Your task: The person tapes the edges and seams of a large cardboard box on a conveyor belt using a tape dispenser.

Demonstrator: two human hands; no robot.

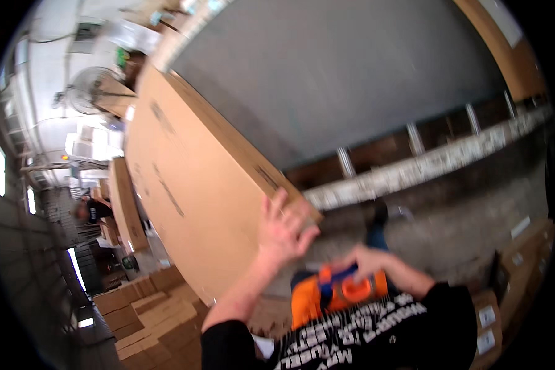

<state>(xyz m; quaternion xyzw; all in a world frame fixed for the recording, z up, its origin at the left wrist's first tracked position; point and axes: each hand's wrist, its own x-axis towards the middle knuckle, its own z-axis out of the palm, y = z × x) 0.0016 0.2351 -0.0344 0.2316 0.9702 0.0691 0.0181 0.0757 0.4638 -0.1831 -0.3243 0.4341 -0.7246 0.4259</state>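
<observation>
The big box [197,179] is long, brown and made of cardboard. It stands in front of the person, and its near end is close to the person's tummy. It has some dark marks on its big side.

The left hand [283,231] lies on the near corner of the big box. Its fingers are spread out and it is not squeezing anything.

The right hand [369,264] is to the right of the big box's near end. Its fingers bend over an orange and blue thing [354,293] by the person's waist. It is blurry there, so I cannot tell if the hand grips it or just touches it.

The person's black shirt [364,336] with white print is nearer than the big box.

Just right of the big box is a wide, flat grey top [351,80]. Along its near edge are shiny rollers [346,162] and a worn, whitish rail [413,163].

Left of the big box are another long brown box [126,203] and a round fan [92,90]. Farther left is another person [97,209] in dark clothes. Near the low left side of the big box is a pile of flat brown cardboard [151,314].
</observation>
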